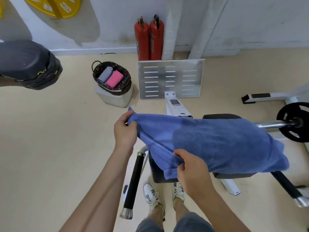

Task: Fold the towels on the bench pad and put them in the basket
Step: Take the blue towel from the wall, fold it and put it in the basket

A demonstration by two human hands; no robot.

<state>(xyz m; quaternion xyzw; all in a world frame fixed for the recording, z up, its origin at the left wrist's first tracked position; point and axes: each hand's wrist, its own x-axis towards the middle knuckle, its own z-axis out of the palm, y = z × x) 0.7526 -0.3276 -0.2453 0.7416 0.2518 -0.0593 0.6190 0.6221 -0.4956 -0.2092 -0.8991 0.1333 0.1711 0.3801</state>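
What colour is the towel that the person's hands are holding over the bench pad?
Blue; the towel shows best in the head view, the only view given.

Bare floor [58, 139] open between hands and basket [111, 77], basket top uncovered, half filled by grey towel [105, 74] and pink towel [114, 79], metal footplate [170, 79] just beside it, black handle [133, 181] below, weight plate [294, 122] crowding the right.

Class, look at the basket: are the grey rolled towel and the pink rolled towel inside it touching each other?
Touching. The head view shows the grey towel and the pink towel lying side by side in the basket, their long edges pressed together with no gap visible.
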